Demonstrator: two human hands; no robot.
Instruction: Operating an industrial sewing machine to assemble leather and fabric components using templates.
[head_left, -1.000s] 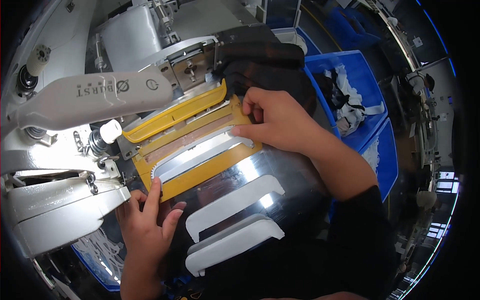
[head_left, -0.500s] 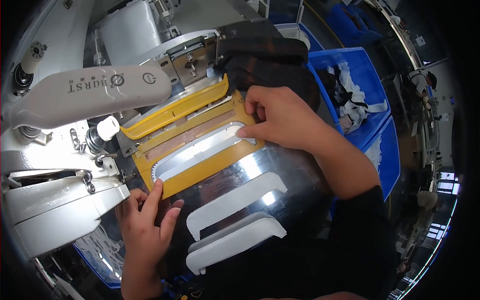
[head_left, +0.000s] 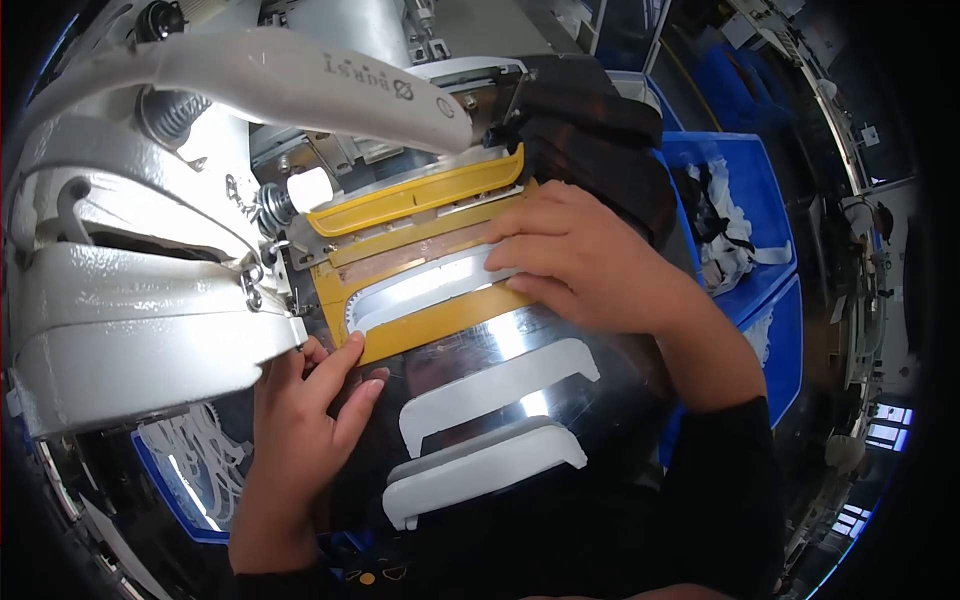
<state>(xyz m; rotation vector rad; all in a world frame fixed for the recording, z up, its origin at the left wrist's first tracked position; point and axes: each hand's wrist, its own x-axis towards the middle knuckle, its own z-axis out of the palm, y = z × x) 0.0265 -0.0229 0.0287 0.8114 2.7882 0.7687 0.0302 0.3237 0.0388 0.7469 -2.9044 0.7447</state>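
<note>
Nearest the body, past the inner side of the left wrist, two stacked white pieces [head_left: 485, 478] lie on the dark table [head_left: 545, 332]; a lone piece [head_left: 500, 388] sits just beyond, between them and the yellow plate [head_left: 440, 324]. The left hand [head_left: 305, 415] rests at the plate's near-left corner, thumb and index well apart, gripping nothing, index tip beside one end of the strip [head_left: 420, 298]. This pale strip is in the plate's curved slot, running from that fingertip to under the fingers of the right hand [head_left: 590, 260], which spreads palm down, thumb apart on the plate's near edge. The step looks like settling the strip flush; light, even pressure at both ends should suit it, since pushing one end alone could skew or buckle it. Glare hides whether every edge lies flat, so feeling along the slot with the right fingertips would help. Beyond them, the yellow bar [head_left: 425, 190] stands close, and fingers are best held low and away from it.
</note>
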